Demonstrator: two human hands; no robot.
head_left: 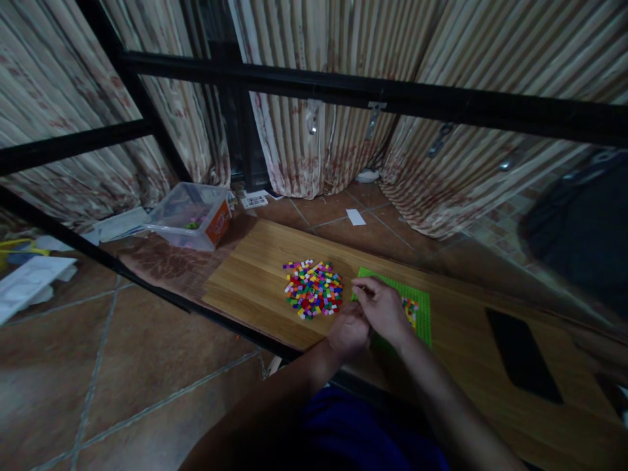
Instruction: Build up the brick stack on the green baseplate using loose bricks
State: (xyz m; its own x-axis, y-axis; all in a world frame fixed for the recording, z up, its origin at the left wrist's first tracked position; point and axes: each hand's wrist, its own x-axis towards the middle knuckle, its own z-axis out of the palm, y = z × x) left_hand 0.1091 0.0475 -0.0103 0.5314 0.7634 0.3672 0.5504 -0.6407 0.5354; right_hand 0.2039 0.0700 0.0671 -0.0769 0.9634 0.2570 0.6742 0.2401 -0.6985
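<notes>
Close together over the near left part of a green studded baseplate [424, 320] are my two hands. My right hand [383, 306] is closed in a pinch, thumb and forefinger together; any piece between the tips is too small to make out. Just below and left of it, my left hand [349, 332] is curled shut, and what its fingers hold, if anything, is hidden. Several small coloured bricks [411, 309] sit on the baseplate, partly covered by my right hand. Left of the hands, a loose pile of multicoloured building bricks [314, 289] lies on the wooden board.
The wooden board [245, 268] carries a flat black slab [523, 353] at the right. At its far left end stands a clear plastic box [181, 229] with an orange label. Black metal bars [314, 82] cross in front of curtains [304, 144]. A white card [356, 217] lies on the floor.
</notes>
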